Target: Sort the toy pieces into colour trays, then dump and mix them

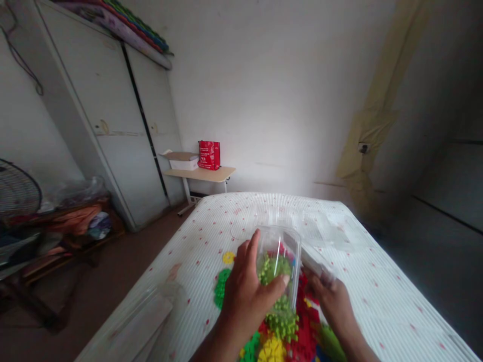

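Observation:
My left hand (245, 289) is wrapped round a clear plastic box (278, 235), its thumb across the front wall. Light-green notched plastic pieces (281, 322) show through its wall and in a heap at its lower end. In my right hand (330, 296), beside the box, is a clear plastic lid (317, 262) seen nearly edge-on; its full shape is unclear. Below and between my hands lie red pieces (304, 332) and yellow snowflake-shaped pieces (272, 349). Green pieces (222, 286) and a yellow disc (228, 258) sit left of my left hand.
A white, red-dotted cloth (211, 226) covers the table. More clear plastic containers (320, 229) lie at its far side, another (151, 317) at the near left. Beyond stand a small table (215, 174) with a red bag (209, 155), a cabinet (113, 100) and a fan (17, 188).

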The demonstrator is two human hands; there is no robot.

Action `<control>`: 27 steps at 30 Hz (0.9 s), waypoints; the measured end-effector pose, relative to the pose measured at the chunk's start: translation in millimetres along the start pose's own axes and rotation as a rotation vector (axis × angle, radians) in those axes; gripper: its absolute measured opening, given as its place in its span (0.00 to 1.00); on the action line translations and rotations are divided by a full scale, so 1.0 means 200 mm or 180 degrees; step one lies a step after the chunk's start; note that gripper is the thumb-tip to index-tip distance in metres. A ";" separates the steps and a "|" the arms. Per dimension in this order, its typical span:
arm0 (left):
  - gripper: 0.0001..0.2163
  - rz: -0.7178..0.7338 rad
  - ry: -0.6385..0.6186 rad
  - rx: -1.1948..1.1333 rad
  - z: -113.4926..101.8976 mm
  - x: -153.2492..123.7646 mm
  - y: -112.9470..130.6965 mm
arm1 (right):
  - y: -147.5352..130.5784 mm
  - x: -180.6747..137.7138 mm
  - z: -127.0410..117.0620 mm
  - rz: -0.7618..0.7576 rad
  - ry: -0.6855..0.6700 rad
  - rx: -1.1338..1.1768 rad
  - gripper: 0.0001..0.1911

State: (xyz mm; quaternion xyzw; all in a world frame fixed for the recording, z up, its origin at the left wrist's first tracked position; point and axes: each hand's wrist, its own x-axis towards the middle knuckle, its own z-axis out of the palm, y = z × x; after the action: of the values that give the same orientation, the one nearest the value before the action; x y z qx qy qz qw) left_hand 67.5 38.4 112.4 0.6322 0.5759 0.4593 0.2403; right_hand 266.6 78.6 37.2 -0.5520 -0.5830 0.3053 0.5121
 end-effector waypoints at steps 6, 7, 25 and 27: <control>0.35 0.0012 0.0051 -0.0474 -0.02 0.03 0.00 | -0.05 -0.01 0.01 0.0159 0.0148 0.0148 0.20; 0.34 -0.0064 0.0034 -0.0614 -0.03 0.04 0.00 | -0.05 -0.01 0.01 0.0183 0.0156 0.0183 0.20; 0.20 -0.1719 -0.0280 -0.3609 -0.45 0.29 -0.20 | -0.11 -0.02 -0.01 0.0397 0.0086 0.0157 0.19; 0.20 -0.1695 -0.0303 -0.3567 -0.54 0.34 -0.27 | -0.11 -0.02 0.00 0.0388 0.0097 0.0086 0.20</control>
State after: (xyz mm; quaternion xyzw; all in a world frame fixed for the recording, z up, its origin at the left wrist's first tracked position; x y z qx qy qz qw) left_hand -58.0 90.2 138.5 0.2644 0.3738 0.5874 0.6673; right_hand 259.6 69.3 56.3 -0.5841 -0.5363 0.3352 0.5088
